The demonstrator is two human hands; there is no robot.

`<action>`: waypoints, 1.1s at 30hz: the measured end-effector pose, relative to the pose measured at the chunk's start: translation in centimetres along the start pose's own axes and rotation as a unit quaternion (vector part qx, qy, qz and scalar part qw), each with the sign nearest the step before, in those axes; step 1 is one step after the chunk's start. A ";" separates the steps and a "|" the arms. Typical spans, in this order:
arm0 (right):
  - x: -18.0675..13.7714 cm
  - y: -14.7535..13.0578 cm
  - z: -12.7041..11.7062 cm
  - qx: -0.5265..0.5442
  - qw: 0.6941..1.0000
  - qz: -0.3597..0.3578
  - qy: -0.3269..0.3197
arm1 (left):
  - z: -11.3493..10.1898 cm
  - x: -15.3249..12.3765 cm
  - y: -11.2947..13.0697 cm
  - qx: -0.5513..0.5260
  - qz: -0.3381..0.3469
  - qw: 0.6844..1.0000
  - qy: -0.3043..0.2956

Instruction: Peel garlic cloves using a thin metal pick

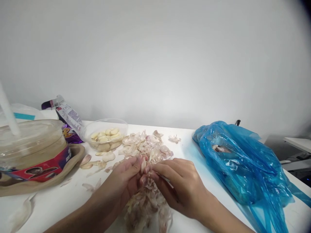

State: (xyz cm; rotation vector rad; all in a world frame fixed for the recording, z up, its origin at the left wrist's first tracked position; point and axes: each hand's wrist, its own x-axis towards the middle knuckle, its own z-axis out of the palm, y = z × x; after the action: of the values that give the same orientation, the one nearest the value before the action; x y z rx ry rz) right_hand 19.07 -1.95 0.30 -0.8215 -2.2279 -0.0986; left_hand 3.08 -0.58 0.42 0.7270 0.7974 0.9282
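Between my two hands, over a heap of papery garlic skins (143, 207), is a garlic clove (143, 164). My left hand (127, 176) pinches it between thumb and fingers. The fingertips of my right hand (179, 181) are pressed together at the clove's right side; whether they grip the clove or a bit of its skin cannot be made out. Behind my left hand stands a clear plastic bowl (84, 133) holding several peeled cloves (107, 134). More cloves and skins lie on the white table just in front of the bowl.
At the left, a large lidded plastic cup (31, 139) with a white straw (9, 110) sits in a brown holder (75, 161). Purple snack packaging (71, 134) is behind it. A blue plastic bag (233, 161) occupies the right side, and a grey-white wall (155, 61) rises behind the table.
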 end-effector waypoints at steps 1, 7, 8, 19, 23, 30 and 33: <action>0.0 0.0 0.0 0.000 1.000 0.000 0.005 | 0.0 0.0 0.0 0.001 0.001 1.000 0.004; 0.1 -0.1 0.0 -0.003 1.000 0.005 0.019 | -0.2 0.0 -0.2 -0.009 0.006 1.000 -0.025; 0.1 -0.1 0.0 -0.005 1.000 0.006 0.020 | -0.2 0.0 -0.2 -0.006 0.007 0.999 -0.038; 0.0 0.1 0.1 0.005 1.000 0.011 0.016 | -0.3 0.0 -0.1 -0.001 0.019 1.000 -0.003; -0.1 0.1 0.2 0.002 1.000 0.010 0.012 | -0.6 0.3 -0.3 -0.004 0.024 1.000 -0.017; 0.0 0.0 0.1 -0.003 1.000 0.009 0.012 | -0.8 0.2 -0.2 0.025 0.006 1.000 -0.005; 0.1 0.0 0.1 -0.012 1.000 0.005 0.016 | -0.9 0.3 -0.3 0.041 -0.002 0.999 -0.005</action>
State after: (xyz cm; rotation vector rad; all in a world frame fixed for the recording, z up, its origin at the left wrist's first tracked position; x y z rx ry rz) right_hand 18.98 -1.89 0.29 -0.8379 -2.1964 -0.1332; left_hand 2.50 -0.27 -0.35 0.8003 0.8319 0.8925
